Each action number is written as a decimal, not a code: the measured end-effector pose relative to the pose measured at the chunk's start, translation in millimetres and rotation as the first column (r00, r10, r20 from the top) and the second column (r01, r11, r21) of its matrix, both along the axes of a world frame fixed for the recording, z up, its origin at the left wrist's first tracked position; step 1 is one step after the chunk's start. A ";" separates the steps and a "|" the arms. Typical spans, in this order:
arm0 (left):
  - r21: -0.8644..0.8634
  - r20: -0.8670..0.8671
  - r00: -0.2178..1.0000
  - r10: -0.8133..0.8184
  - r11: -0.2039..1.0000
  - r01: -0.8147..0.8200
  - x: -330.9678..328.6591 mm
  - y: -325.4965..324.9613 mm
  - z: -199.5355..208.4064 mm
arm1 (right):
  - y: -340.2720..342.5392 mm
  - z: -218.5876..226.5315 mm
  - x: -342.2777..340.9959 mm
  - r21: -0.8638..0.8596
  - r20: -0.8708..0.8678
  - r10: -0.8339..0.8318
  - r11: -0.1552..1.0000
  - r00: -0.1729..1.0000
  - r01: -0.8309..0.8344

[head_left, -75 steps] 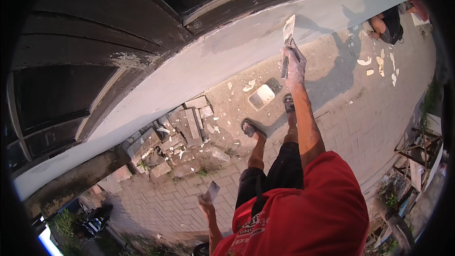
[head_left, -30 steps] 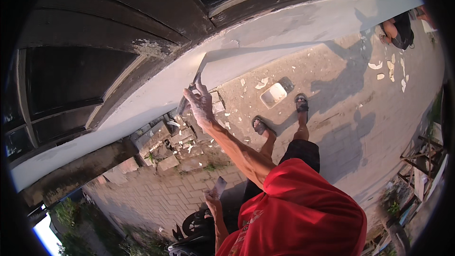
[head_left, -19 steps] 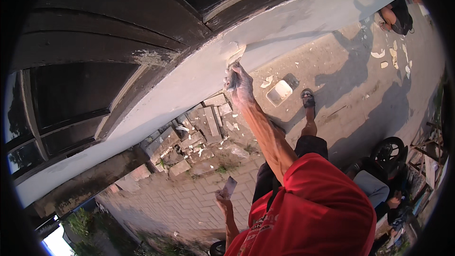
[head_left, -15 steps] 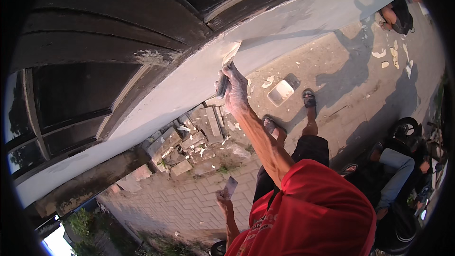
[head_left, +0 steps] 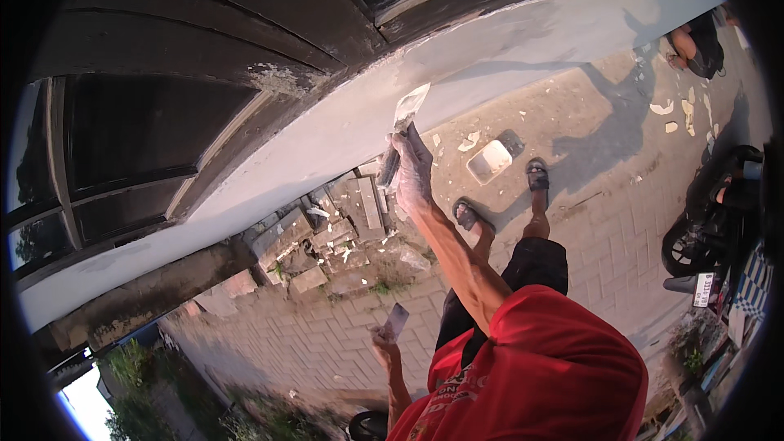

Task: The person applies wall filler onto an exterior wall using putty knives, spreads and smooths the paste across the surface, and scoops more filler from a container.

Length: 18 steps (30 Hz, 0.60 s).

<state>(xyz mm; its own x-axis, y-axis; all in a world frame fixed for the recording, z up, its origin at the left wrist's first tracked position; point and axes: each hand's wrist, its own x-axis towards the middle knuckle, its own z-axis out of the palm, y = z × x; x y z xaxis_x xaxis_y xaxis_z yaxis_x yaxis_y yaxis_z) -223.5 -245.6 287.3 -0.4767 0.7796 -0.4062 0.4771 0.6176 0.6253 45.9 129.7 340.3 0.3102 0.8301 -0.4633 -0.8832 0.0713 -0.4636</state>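
My right hand (head_left: 414, 165) is raised before the white wall (head_left: 327, 137), closed around the dark handle of a putty knife (head_left: 411, 104). A pale coating covers its wide blade, which points up toward the wall below the dark window frame. I cannot tell whether the blade touches the wall. White dust marks the fingers. Lower down on the left, my left hand (head_left: 385, 346) grips a flat grey rectangular plate (head_left: 397, 320) by its lower end, over the paving. The two hands are well apart.
A white rectangular tub (head_left: 473, 166) sits on the ground near my sandals. Rubble and broken slabs (head_left: 335, 229) lie along the wall's foot. Pale flakes (head_left: 688, 114) are scattered at right. A crouching person (head_left: 694, 42) is at the far right, and a motorcycle (head_left: 690, 241) stands nearer.
The putty knife has turned, showing more of its blade face. My left hand stays nearly still with the plate. At right, the jeans-clad leg beside the motorcycle has gone from view.
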 end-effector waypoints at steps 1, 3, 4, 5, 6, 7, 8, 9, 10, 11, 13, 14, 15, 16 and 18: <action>-0.020 0.002 1.000 -0.007 1.000 0.007 -0.7 -1.3 -1.3 | 8.5 -3.9 11.4 -0.073 -0.027 -0.020 0.997 0.999 0.018; -0.047 0.001 1.000 -0.012 0.999 0.012 -1.4 -3.8 -3.6 | 17.1 -8.2 16.0 -0.071 -0.017 -0.011 0.997 1.000 0.010; -0.072 0.004 1.000 -0.019 0.997 0.019 -1.7 -5.6 -6.8 | 21.2 -3.6 13.2 -0.026 0.011 0.011 1.000 1.000 -0.011; -0.074 0.007 1.000 -0.023 0.997 0.024 -2.5 -10.1 -10.6 | 25.1 0.0 9.8 0.019 0.038 0.036 0.999 0.999 -0.037; -0.020 0.052 0.999 0.013 1.000 -0.012 -3.2 -14.3 -14.1 | 19.1 4.6 4.3 0.051 0.112 0.077 0.995 0.991 -0.083; 0.035 0.095 0.994 0.050 0.998 -0.053 -2.8 -14.4 -15.6 | 13.8 10.0 -8.7 0.085 0.177 0.087 0.991 0.980 -0.103; 0.033 0.098 0.994 0.047 0.998 -0.051 -2.8 -14.3 -16.6 | 0.5 12.0 -9.4 0.112 0.218 0.201 0.967 0.955 -0.229; 0.056 0.143 0.989 0.023 0.998 -0.031 -1.1 -11.0 -16.9 | -10.4 19.1 0.5 0.121 0.268 0.304 0.931 0.914 -0.345; 0.078 0.190 0.982 -0.002 0.997 -0.013 1.3 -7.2 -18.4 | -18.1 13.8 11.6 0.106 0.276 0.296 0.936 0.914 -0.335; 0.076 0.193 0.981 -0.001 0.997 -0.014 1.1 -5.0 -19.2 | -26.3 11.5 20.1 0.109 0.208 0.367 0.913 0.907 -0.394; -0.020 -0.034 0.995 -0.096 0.995 0.095 5.9 4.4 -23.3 | -43.1 0.9 52.8 0.104 0.201 0.446 0.875 0.872 -0.472; 0.005 -0.063 0.995 -0.071 0.997 0.071 14.2 6.5 -17.7 | -49.6 -6.1 65.3 0.060 0.200 0.470 0.870 0.860 -0.489; -0.002 -0.049 0.997 -0.063 0.998 0.063 23.4 13.6 -14.9 | -59.6 -16.7 87.6 -0.007 0.205 0.478 0.873 0.854 -0.487; -0.009 -0.031 0.997 -0.073 0.997 0.072 31.5 20.6 -13.1 | -71.1 -31.6 113.2 -0.133 0.382 0.498 0.863 0.778 -0.487; -0.061 -0.020 0.996 -0.091 0.994 0.089 50.1 34.7 -9.2 | -93.2 -49.7 160.5 -0.359 0.498 0.543 0.839 0.676 -0.409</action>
